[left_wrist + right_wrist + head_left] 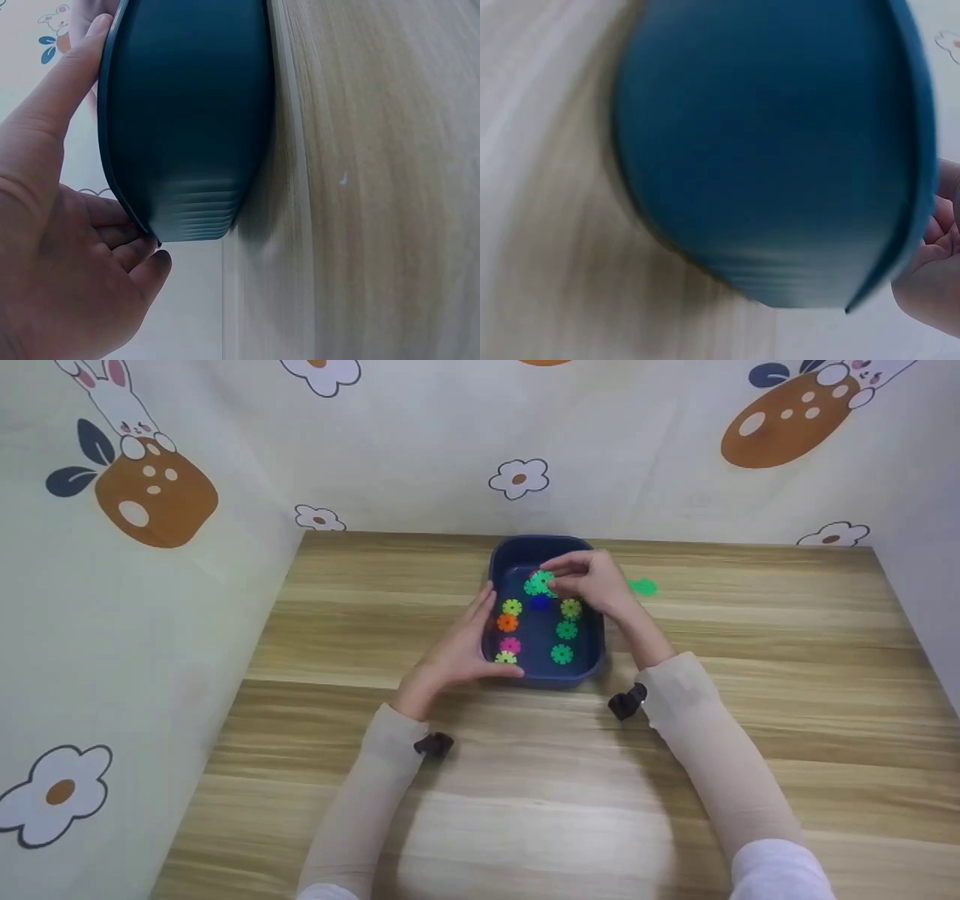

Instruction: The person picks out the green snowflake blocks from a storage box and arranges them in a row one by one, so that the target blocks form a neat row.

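Observation:
A dark blue plastic bin (536,679) stands on the wooden table with several toothed, flower-shaped plastic discs inside. My left hand (459,652) holds its left side, thumb over the near rim and fingers along the side; the left wrist view shows the thumb and fingertips on the rim. Over the far part of the bin, my right hand (592,581) pinches a green disc (541,581) between thumb and fingers. Beneath it lie other discs, partly hidden, and a blue disc (540,601). The right wrist view shows mostly the bin's outer wall, hiding the fingertips.
In the bin, an orange disc (508,622) and a pink disc (510,645) lie on the left, a green disc (562,653) on the right. Outside, a green piece (643,586) lies by the right wrist. A patterned cloth (420,457) hangs behind the table.

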### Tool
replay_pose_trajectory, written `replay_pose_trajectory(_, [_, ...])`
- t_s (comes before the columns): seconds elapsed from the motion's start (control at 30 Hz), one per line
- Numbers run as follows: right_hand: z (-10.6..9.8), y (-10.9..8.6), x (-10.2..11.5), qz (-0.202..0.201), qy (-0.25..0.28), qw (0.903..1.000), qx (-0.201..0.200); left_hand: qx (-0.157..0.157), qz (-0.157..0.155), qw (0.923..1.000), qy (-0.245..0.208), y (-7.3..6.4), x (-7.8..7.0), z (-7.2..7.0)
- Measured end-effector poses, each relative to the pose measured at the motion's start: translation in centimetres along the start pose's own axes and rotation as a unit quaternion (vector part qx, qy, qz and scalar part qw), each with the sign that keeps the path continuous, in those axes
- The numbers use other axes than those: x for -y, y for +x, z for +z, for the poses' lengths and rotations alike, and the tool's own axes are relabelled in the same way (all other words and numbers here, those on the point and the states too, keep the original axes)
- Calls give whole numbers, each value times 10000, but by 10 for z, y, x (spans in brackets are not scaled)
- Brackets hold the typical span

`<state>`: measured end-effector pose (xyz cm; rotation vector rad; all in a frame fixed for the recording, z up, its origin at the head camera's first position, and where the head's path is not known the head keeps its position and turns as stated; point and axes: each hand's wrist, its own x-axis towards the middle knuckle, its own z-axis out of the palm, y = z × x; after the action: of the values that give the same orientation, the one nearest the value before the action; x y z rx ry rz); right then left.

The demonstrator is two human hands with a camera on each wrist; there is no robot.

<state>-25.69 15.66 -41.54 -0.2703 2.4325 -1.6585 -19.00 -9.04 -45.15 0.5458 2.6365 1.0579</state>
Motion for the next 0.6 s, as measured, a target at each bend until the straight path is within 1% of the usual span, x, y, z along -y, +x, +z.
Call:
replay_pose_trajectory(0.13, [-12, -2, 2, 12, 128, 9998, -146, 12, -36, 10000, 1, 0, 0, 0])
replay_pose_trajectory(0.27, [-23, -3, 3, 71, 269, 9989, -376, 34, -99, 9999, -1, 0, 0, 1])
replay_pose_trajectory(0.33, [-28, -4, 3, 35, 249, 9986, -465, 41, -129, 9999, 7, 0, -1, 1])
replay_pose_trajectory(0.4, [-33, -5, 1, 23, 275, 9980, -565, 45, -113, 9999, 3, 1, -1, 1])
replay_pose_trajectory(0.6, [-47, -9, -3, 156, 312, 9967, -735, 35, -39, 10000, -12, 2, -1, 0])
